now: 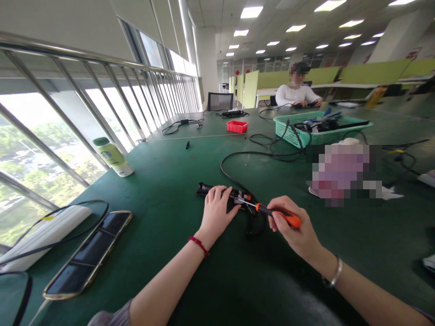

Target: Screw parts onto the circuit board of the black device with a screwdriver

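A green-topped table point(176, 181) runs far into the room. On its near left lie a smartphone point(89, 253) in a gold-edged case and a white power bank point(44, 235), a black cable looped over it. Further back on the left stands a bottle point(113, 157) with a green cap and pale label, close to the metal window railing point(102, 77). Toward the far middle sits a small red tray point(237, 126); to its right a teal plastic basket point(288, 131) holds cables and tools — black leads spill from it onto the table. At the far end a person in a white top point(296, 94) sits at the table.
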Motion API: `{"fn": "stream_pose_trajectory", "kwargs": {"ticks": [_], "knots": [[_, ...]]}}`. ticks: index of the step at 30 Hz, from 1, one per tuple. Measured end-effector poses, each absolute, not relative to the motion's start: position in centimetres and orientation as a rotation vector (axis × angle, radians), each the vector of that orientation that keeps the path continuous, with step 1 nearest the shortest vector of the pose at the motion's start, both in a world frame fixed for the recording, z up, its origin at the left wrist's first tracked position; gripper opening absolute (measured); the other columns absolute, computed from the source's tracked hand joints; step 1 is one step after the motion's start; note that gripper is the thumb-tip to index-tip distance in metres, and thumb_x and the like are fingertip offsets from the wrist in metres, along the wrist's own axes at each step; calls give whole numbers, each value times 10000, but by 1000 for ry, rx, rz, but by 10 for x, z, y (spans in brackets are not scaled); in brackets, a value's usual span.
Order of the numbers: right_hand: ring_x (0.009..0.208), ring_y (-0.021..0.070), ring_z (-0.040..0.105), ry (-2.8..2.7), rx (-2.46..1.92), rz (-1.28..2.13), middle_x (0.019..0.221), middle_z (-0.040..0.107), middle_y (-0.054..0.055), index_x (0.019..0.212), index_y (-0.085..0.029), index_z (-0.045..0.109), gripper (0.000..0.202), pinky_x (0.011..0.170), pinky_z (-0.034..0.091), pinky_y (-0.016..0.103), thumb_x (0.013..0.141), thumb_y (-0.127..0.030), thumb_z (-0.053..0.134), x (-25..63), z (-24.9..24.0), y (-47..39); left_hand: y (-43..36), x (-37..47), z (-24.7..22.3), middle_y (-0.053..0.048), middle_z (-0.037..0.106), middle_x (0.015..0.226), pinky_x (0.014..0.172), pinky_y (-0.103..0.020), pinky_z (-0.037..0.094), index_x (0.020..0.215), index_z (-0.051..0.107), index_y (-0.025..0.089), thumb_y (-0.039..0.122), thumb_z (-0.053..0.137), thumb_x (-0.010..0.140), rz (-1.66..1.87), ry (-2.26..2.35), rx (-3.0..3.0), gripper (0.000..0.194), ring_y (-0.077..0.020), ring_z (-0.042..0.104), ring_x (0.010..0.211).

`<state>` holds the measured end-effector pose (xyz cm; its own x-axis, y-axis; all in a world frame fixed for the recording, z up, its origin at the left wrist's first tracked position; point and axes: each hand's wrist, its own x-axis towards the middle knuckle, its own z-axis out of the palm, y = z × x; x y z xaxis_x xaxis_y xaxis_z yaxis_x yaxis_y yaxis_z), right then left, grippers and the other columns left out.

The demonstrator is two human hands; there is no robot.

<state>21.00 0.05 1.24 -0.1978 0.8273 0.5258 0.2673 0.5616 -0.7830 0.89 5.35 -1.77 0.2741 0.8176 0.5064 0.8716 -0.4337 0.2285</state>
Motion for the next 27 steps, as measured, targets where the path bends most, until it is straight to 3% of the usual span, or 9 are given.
{"fn": "stream_pose_trajectory", "kwargs": {"ticks": [7, 10, 14, 18, 24, 27], "knots": [[470, 74, 468, -1761, -1007, 498, 602, 513, -47, 773, -198, 509, 78, 451, 384, 195, 846, -190, 483, 209, 23, -2, 52, 10, -16, -92, 501, 1167, 963, -437, 380, 1205, 487, 181, 376, 575, 812, -842, -1639, -2418, 447, -264, 413, 1123], [480, 84, 498, -1702, -1049, 429, 616, 517, -49, 867, -207, 504, 38, 467, 419, 200, 830, -197, 508, 208, 20, -3, 51, 10, -16, -94, 508, 1156, 957, -434, 381, 1202, 490, 172, 391, 578, 809, -829, -1662, -2394, 459, -263, 416, 1113], [589, 116, 569, -1625, -1013, 286, 727, 527, -25, 1013, -219, 456, 266, 551, 491, 235, 773, -167, 559, 207, 12, -2, 50, 10, -16, -93, 508, 1149, 950, -435, 384, 1189, 497, 178, 392, 578, 807, -837, -1667, -2383, 446, -265, 420, 1110], [704, 145, 605, -1662, -978, 130, 880, 551, 30, 1029, -219, 461, 291, 625, 513, 269, 761, -146, 547, 206, 10, -2, 51, 10, -18, -87, 504, 1155, 944, -449, 385, 1192, 491, 200, 380, 581, 804, -859, -1663, -2393, 437, -268, 418, 1111], [418, 76, 469, -1752, -1083, 202, 657, 509, -37, 1026, -218, 455, 181, 401, 405, 198, 849, -231, 490, 205, 18, -8, 50, 9, -18, -91, 494, 1177, 965, -439, 372, 1211, 482, 178, 379, 562, 817, -851, -1675, -2411, 449, -270, 403, 1128], [408, 71, 468, -1736, -1102, 228, 639, 503, -45, 1029, -217, 455, 188, 404, 412, 191, 847, -220, 500, 204, 19, -11, 49, 9, -17, -90, 493, 1181, 976, -434, 366, 1215, 484, 169, 377, 562, 816, -834, -1692, -2410, 457, -271, 403, 1132]]}}
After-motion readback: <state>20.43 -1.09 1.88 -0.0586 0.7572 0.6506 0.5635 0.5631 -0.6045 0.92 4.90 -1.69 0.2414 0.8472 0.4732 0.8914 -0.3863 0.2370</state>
